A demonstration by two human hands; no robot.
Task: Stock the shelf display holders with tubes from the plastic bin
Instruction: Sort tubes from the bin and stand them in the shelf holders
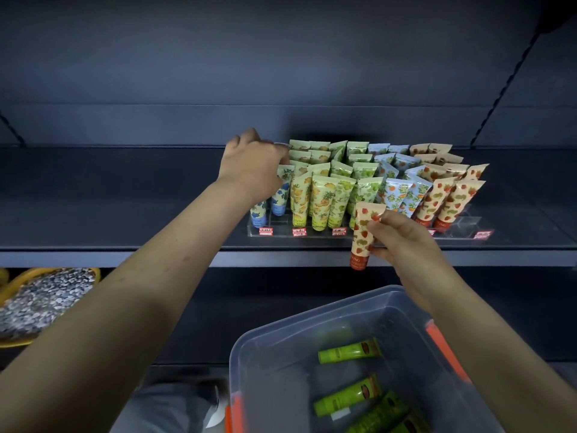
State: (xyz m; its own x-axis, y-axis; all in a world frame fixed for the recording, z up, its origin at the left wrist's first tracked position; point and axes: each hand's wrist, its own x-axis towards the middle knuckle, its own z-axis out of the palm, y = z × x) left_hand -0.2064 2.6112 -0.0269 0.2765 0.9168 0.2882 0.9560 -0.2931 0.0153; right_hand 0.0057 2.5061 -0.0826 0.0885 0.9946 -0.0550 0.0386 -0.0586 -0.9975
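Nearest the lens, the plastic bin (274,370) holds a few plain green tubes (349,351) lying flat, each with a brown oval label too blurred to read. At far left, below the shelf (125,214), lies a speckled, yellow-edged thing (40,298) I cannot identify. On the shelf, the left hand (253,164) reaches over the blue-flowered tubes (281,192) at the left end of the clear holder (462,225). Its fingers bend down onto their crimped tops, but whether they pinch one or only steady it is hidden. Pineapple tubes (321,198) and green-fruit tubes (342,198) come next, standing cap-down in tight, leaning rows. In front of these, the right hand (402,239) pinches a strawberry tube (363,235) between thumb and fingers, cap down, clear of the holder; the matching strawberry rows (449,198) stand farther right. A careless push by the left hand could likely topple the packed rows like dominoes, and the strawberry tube, hanging nearer the green column, could land in the wrong slot. Lettering ending in "YING" shows near several caps; the red-and-white price tags (299,232) are too small to read.
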